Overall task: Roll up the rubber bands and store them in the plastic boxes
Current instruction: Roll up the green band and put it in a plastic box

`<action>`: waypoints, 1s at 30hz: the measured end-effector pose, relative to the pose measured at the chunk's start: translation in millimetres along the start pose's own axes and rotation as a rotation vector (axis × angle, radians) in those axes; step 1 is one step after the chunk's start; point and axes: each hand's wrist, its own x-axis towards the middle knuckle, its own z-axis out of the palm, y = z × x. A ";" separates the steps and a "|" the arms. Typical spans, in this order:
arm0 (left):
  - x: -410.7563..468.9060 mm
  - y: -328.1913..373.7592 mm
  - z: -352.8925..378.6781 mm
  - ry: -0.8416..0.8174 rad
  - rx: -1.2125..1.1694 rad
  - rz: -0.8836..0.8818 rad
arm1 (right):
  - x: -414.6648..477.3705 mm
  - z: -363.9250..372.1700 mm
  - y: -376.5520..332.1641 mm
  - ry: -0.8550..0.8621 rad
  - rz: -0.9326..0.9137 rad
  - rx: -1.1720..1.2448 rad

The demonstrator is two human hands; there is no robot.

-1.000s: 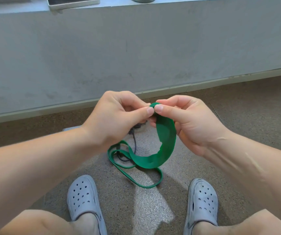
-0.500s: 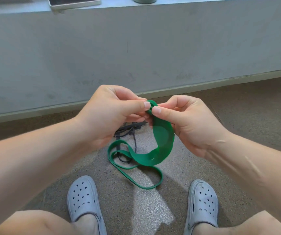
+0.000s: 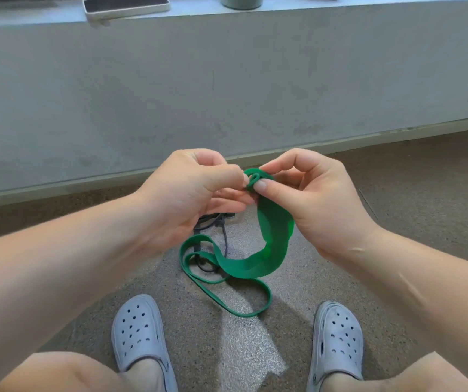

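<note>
Left hand [image 3: 187, 193]: fingers curled, pinching the small rolled end
Right hand [image 3: 306, 199]: thumb and forefinger pinching the same roll
Green rubber band [image 3: 272, 250]: flat, smooth, hanging in loops onto speckled floor [image 3: 396, 222]

A grey concrete wall [image 3: 227, 80] is noted across 12 o'clock, topped by a pale ledge [image 3: 340, 8] and edged below by a light skirting strip [image 3: 29, 193], with speckled brown floor [image 3: 425, 199] beneath and a sunlit patch [image 3: 244, 349] recorded at 6 o'clock.
</note>
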 end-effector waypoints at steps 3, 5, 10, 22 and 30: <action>-0.1 2.6 -6.6 -0.049 0.088 -0.011 | 3.6 -5.9 -3.1 -0.068 0.015 -0.003; -0.4 6.2 -10.4 -0.085 0.141 -0.001 | 6.0 -9.2 -7.4 -0.138 0.041 0.010; -4.0 7.8 -10.1 -0.145 0.129 0.004 | 6.2 -8.4 -11.0 -0.188 0.102 0.003; -1.1 3.2 3.5 0.034 -0.051 0.135 | 3.4 -1.0 -14.7 0.004 0.133 0.021; -5.9 -0.6 12.1 0.098 -0.237 0.134 | -6.3 9.3 -10.5 0.062 0.120 0.240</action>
